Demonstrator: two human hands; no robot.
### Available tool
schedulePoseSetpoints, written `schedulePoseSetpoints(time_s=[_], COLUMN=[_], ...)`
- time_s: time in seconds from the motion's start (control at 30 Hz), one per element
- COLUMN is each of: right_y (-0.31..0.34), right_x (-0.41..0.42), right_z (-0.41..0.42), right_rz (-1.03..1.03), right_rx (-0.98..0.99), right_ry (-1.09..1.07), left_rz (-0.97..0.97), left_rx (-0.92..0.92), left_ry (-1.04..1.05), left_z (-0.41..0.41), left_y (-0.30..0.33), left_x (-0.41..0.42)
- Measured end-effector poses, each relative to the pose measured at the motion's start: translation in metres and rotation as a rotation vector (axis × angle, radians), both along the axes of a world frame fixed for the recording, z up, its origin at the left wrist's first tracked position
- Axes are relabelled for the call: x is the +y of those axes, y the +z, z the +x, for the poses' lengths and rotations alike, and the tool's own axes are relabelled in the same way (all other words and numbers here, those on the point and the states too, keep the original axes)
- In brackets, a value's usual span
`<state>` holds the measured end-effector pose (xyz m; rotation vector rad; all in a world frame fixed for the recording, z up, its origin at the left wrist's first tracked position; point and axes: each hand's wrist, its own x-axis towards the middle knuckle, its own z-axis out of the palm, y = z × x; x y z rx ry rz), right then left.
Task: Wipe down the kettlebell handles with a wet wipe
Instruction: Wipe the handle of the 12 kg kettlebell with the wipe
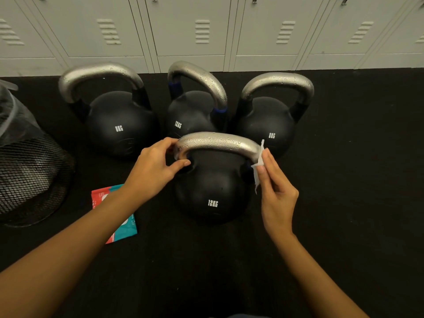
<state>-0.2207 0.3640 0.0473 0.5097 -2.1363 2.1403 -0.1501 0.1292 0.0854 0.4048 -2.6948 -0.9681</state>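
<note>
Droplets bead along the steel handle (pixel 218 143) of the nearest 12 kg kettlebell (pixel 213 191), which stands on the black floor (pixel 344 180) in front of three others; the left hand (pixel 156 168) grips the handle's left bend while the right hand (pixel 277 187) pinches a wet wipe (pixel 258 166) against its right bend. All four handles look wet and unwiped, so the work seems barely begun. Rear kettlebells crowd close behind, a wipe pack (pixel 114 216) and mesh bin (pixel 32 171) sit left, and the floor lies open to the right.
</note>
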Motion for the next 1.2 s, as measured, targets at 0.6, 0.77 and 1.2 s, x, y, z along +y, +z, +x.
schedulePoseSetpoints(time_s=[0.6, 0.77, 1.2], right_y=[0.031, 0.036, 0.0], right_x=[-0.003, -0.014, 0.003], right_z=[-0.027, -0.027, -0.025], right_rz=[0.105, 0.258, 0.265], right_rx=[0.104, 0.235, 0.401], right_ry=[0.136, 0.157, 0.104], left_rz=[0.051, 0.063, 0.072], left_rx=[-0.006, -0.005, -0.017], left_ry=[-0.001, 0.003, -0.004], left_z=[0.0, -0.001, 0.0], left_y=[0.0, 0.001, 0.001], left_x=[-0.001, 0.0, 0.0])
